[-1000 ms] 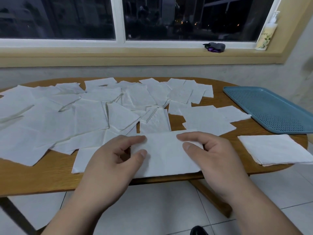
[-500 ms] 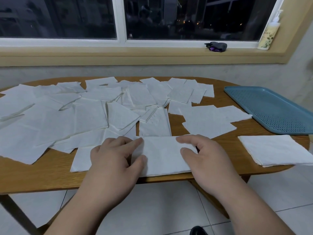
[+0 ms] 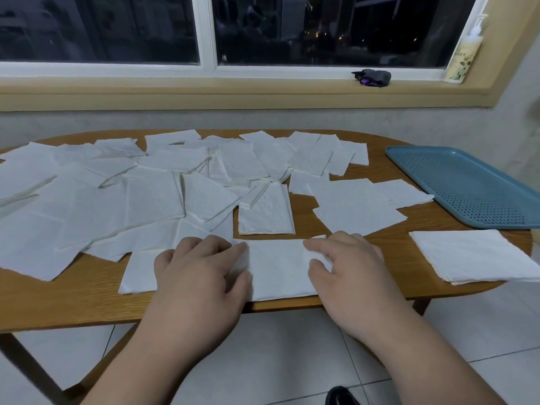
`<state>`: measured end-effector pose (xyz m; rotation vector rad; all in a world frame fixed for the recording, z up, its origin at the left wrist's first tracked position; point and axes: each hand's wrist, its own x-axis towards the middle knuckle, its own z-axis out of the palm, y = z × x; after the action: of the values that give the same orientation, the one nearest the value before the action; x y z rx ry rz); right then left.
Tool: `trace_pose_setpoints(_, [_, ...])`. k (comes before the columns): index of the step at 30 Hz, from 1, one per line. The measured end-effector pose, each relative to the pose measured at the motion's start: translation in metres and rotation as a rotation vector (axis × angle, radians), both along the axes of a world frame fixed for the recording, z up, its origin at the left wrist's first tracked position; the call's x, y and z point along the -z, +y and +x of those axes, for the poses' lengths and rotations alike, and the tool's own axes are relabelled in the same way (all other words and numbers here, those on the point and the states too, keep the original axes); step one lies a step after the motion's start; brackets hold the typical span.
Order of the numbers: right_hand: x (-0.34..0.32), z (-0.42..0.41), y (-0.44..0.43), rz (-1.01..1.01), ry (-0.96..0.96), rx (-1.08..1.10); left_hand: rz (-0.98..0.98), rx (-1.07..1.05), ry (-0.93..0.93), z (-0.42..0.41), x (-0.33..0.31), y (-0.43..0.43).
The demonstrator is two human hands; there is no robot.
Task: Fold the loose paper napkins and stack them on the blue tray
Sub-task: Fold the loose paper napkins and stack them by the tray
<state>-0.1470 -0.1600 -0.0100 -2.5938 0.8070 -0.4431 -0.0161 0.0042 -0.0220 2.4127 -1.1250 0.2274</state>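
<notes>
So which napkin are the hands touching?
The folded napkin at the near edge of the table. The left hand and right hand both rest on it; the other napkins lie beyond or beside it.

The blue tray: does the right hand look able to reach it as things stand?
Probably yes. The right hand presses flat on a napkin, and the blue tray lies to its right. Between them lie only flat loose napkins and a low napkin stack, nothing upright.

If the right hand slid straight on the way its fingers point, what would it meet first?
Most likely the left hand, across the bare stretch of napkin under the right hand.
</notes>
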Motion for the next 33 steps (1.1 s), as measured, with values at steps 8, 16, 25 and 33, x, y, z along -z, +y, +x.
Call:
trace_pose_setpoints(8, [0.005, -0.004, 0.0, -0.159, -0.022, 0.022, -0.082, -0.008, -0.05, -0.009, -0.005, 0.001])
trace_pose_setpoints(16, [0.008, -0.006, -0.003, -0.197, -0.033, -0.075, -0.05, 0.224, -0.135, -0.015, 0.001, -0.001])
trace_pose_setpoints(25, [-0.006, -0.012, -0.038, -0.126, 0.057, 0.154, -0.061, 0.246, -0.118, -0.012, 0.003, 0.001])
trace_pose_setpoints(33, [-0.003, -0.011, -0.037, -0.269, 0.076, 0.245, -0.065, 0.238, -0.085, -0.012, 0.003, 0.001])
